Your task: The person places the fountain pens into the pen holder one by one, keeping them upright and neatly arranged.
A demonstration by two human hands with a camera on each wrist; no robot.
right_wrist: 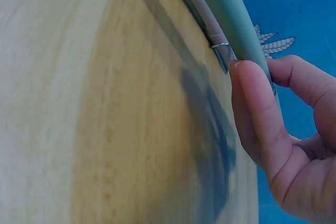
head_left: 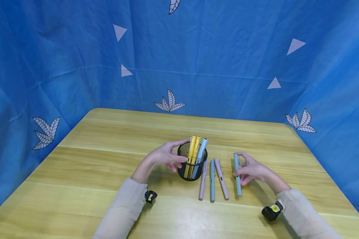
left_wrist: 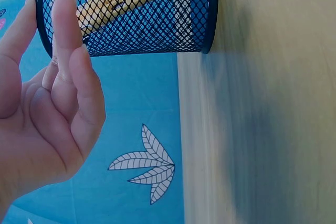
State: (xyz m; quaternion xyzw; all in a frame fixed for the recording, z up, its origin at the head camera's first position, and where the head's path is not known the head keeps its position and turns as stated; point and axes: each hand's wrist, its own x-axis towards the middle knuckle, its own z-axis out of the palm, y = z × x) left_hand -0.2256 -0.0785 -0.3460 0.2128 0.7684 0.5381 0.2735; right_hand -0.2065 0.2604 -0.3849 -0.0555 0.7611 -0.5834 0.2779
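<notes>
My left hand (head_left: 164, 154) is at the left side of a black mesh pen holder (head_left: 200, 172), its index finger at the far rim and its thumb near the front rim. The fingers look fairly straight against the mesh in the left wrist view. Two yellow pens (head_left: 193, 149) and a light blue pen (head_left: 201, 148) stand in the holder. Between thumb and fingers, my right hand (head_left: 250, 169) pinches a grey-green pen (right_wrist: 233, 19), tilted close over the table. To its left lie a lilac pen (head_left: 221, 179), a blue-green pen (head_left: 212, 182) and another lilac pen (head_left: 202, 182).
The wood-grain table (head_left: 77, 166) has rounded far corners. A blue curtain (head_left: 221, 49) with white leaves and triangles hangs behind it and along both sides. Each wrist carries a small black camera (head_left: 270, 212) at the sleeve.
</notes>
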